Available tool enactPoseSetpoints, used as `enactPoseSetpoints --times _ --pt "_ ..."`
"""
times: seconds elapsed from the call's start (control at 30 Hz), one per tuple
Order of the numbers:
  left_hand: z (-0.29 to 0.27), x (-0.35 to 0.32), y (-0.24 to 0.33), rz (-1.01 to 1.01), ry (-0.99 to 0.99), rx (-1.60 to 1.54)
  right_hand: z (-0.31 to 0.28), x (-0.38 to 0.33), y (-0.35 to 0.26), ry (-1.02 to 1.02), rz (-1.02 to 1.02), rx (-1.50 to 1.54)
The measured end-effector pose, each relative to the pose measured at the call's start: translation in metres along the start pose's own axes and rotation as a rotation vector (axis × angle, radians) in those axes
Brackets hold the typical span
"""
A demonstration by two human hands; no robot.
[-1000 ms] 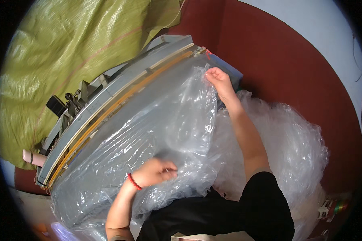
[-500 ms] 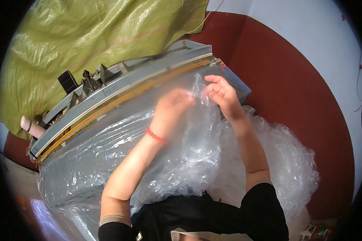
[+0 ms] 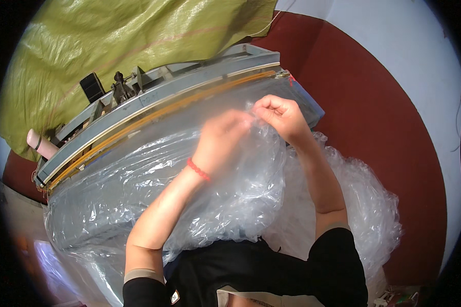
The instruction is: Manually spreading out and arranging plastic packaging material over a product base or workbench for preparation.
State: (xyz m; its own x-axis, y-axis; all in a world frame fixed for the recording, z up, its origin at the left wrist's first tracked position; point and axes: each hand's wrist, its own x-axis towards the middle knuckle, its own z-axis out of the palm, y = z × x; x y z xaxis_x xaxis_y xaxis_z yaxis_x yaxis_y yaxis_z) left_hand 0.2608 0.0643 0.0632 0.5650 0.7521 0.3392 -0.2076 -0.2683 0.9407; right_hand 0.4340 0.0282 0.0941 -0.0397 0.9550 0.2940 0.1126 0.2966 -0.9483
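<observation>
Plastic film: the clear sheet point(image 3: 153, 189) lies crumpled over the grey bench point(image 3: 305, 100) in front of me, its upper edge raised between my hands.
Right hand: my right hand point(image 3: 281, 117) is curled, fingertips pinching that edge.
Left hand: my left hand point(image 3: 223, 138) meets it at the same spot; it looks closed on the film, though motion blur hides the fingers.
Machine: a long grey sealing bar point(image 3: 159, 107) runs just beyond the film.
Room: green tarpaulin point(image 3: 112, 46) behind, red floor point(image 3: 384, 117) to my right.

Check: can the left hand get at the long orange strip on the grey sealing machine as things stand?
Probably yes. The left hand pinches the clear plastic film just short of the orange strip; only loose film lies between.
</observation>
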Motion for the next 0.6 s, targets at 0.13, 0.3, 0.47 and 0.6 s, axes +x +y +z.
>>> enactPoseSetpoints --times 0.13,0.3,0.47,0.6 --pt "-0.003 0.002 -0.001 0.003 0.043 0.004 0.006 -0.004 -0.005 -0.002 -0.205 -0.282" --pt "-0.006 0.005 -0.008 0.083 0.073 0.08 0.01 -0.004 -0.012 -0.004 -0.415 -0.663" --pt "0.009 -0.005 -0.009 -0.139 -0.105 -0.404 0.002 0.013 0.003 0.215 -0.383 -0.463" --pt "0.015 -0.038 -0.009 -0.326 -0.442 -0.558 -0.01 0.04 0.021 0.336 -0.246 -0.123"
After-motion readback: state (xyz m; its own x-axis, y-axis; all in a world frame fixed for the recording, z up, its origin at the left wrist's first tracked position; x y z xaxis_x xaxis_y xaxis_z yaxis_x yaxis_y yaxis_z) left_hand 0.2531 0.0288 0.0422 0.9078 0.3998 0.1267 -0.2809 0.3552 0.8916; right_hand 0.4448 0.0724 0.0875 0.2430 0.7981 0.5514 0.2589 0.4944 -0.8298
